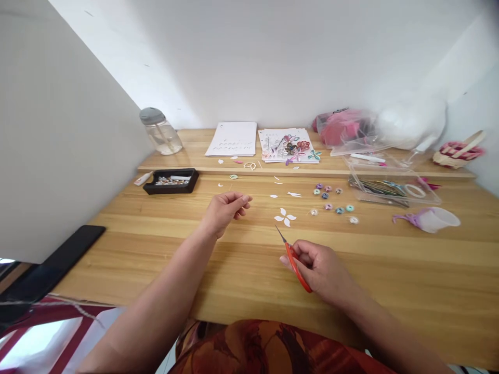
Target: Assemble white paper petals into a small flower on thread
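My right hand (317, 267) is closed around small red-handled scissors (293, 257), whose thin blades point up and left toward a cluster of white paper petals (285, 216) on the wooden table (234, 270). My left hand (226, 208) hovers just above the table to the left, fingers curled with the fingertips pinched together; whatever is between them is too small to make out. More loose white petals (293, 194) lie beyond.
Several small coloured paper coils (331, 200) lie to the right. A black tray (171, 181), a plastic jar (160, 131), white sheets (233, 138), a decorated card (288, 145), a clear box (393, 187), a white cup (434, 218), bags and a basket (460, 150) sit behind. A black phone (68, 249) lies at left.
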The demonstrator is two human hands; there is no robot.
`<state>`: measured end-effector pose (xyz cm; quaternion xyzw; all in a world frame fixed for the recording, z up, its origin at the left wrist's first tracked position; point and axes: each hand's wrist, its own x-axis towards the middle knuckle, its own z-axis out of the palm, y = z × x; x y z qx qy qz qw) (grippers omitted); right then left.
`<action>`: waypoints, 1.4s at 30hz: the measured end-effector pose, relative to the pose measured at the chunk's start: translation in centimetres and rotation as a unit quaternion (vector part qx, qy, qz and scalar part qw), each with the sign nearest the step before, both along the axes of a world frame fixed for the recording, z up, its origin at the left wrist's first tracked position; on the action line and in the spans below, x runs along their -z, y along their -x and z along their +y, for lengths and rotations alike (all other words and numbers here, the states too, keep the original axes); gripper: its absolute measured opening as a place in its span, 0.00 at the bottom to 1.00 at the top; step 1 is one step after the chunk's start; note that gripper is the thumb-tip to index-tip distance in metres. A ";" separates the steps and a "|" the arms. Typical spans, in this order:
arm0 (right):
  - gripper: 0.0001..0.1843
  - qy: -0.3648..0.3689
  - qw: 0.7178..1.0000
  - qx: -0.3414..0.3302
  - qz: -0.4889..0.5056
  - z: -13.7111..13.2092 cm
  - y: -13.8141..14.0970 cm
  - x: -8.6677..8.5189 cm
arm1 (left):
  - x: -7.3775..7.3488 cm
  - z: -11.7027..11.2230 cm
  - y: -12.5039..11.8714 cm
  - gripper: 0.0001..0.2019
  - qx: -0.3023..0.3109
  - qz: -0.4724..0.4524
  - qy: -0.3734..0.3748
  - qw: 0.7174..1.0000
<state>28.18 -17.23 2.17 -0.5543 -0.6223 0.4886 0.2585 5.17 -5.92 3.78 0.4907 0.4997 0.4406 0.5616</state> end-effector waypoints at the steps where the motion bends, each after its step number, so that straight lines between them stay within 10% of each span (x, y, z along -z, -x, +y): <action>1: 0.16 -0.001 1.000 -0.007 -0.007 0.0 0.0 0.0 | -0.2 0.3 0.6 0.18 -0.011 0.003 -0.008 1.000; 10: 0.19 -0.039 0.997 -0.027 -0.059 -0.2 0.1 0.1 | 0.2 4.9 5.4 0.07 -0.081 0.182 0.007 0.980; 22: 0.17 -0.054 0.997 -0.034 -0.052 -0.2 0.3 0.5 | -0.2 6.0 5.9 0.10 -0.138 0.289 -0.090 0.943; 33: 0.14 -0.223 0.956 0.096 0.165 -1.3 0.3 -0.1 | -2.0 4.4 -6.6 0.12 0.155 0.317 -0.213 0.911; 42: 0.12 -0.249 0.914 0.160 0.278 -2.1 0.1 -1.5 | -3.1 9.0 -19.7 0.06 0.192 0.415 -0.241 0.856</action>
